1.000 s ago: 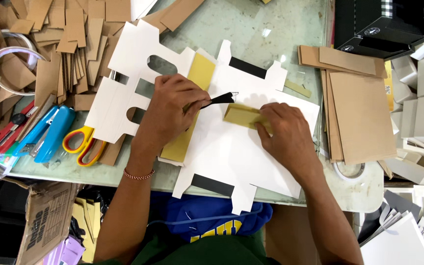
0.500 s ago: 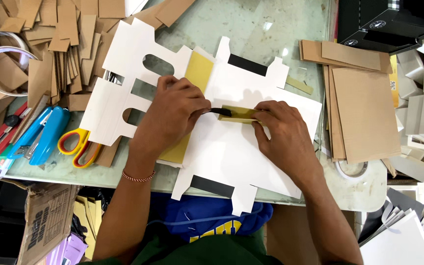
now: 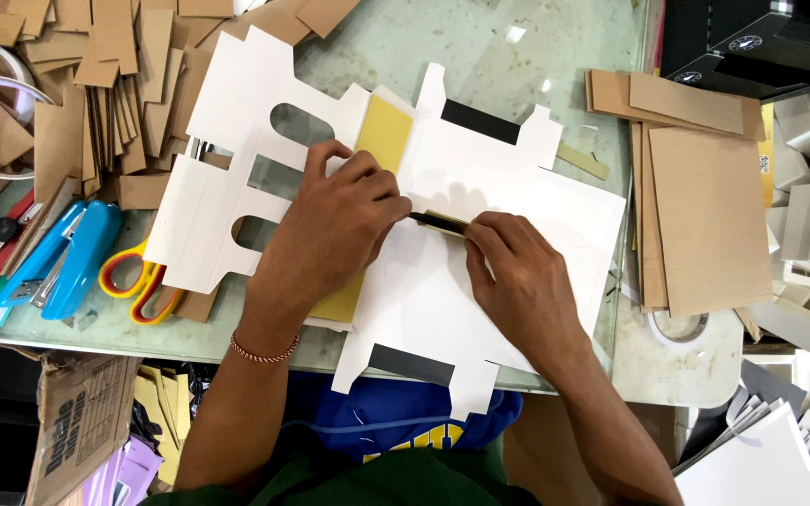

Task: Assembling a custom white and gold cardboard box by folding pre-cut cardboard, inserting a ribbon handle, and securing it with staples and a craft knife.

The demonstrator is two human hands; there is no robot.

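- The left hand (image 3: 335, 220) lies knuckles-up on the white die-cut card (image 3: 517, 244), fingers curled and pinched on the near end of a thin dark tool (image 3: 428, 220). What kind of tool it is cannot be told.
- The right hand (image 3: 517, 276) rests on the same card just to the right, fingertips bent down and pressing a small yellowish strip (image 3: 452, 223). It grips nothing, only holds the strip flat.
- The tool's long axis runs roughly left to right, tilted a little downward toward the right hand — its dark tip meets the strip between the two hands, where thumb and fingertips almost touch.
- Both hands are equally close to the strip; the left brings the tool, the right pins.
- The card lies flat across the middle of the glass-topped bench (image 3: 480, 47), its cut-out slots toward the left and a black patch (image 3: 480, 122) near its far edge. A yellow sheet (image 3: 382, 131) shows beneath it, partly under the left hand.
- Left of the card lie yellow-handled scissors (image 3: 133, 281) and a blue stapler (image 3: 72, 258); brown card pieces (image 3: 96, 75) are heaped beyond — a stack of brown boards (image 3: 705, 215) sits to the right.
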